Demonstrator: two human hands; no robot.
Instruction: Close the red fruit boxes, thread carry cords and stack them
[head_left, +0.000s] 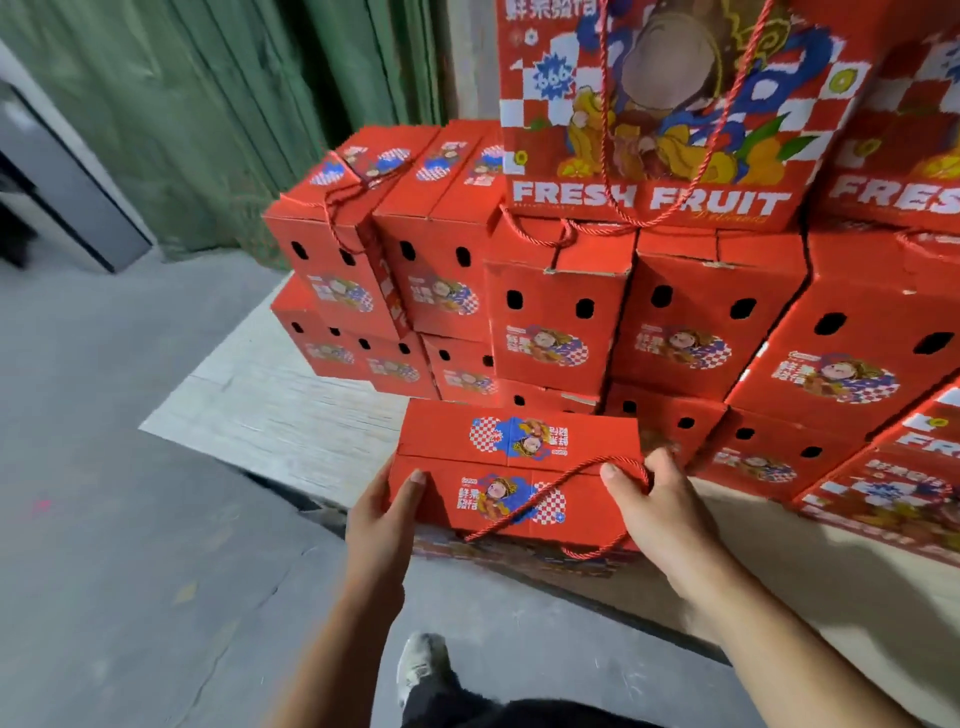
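Observation:
A closed red fruit box (514, 467) is held in front of the stack, its flapped top facing me. My left hand (387, 512) grips its left end, thumb on top. My right hand (657, 504) holds its right end, thumb on the top near the red carry cord (524, 512), which loops across the top and hangs off the near edge. Behind it rises a stack of closed red boxes (556, 322), several layers high, some with cords on top. A tall box reading FRESH FRUIT (670, 119) stands upright on the stack.
The stack sits on a pale board (280, 410) on a grey concrete floor (119, 519). A green corrugated wall (208, 114) is behind. A dark grey panel (62, 182) leans at far left. My shoe (421, 665) shows at the bottom.

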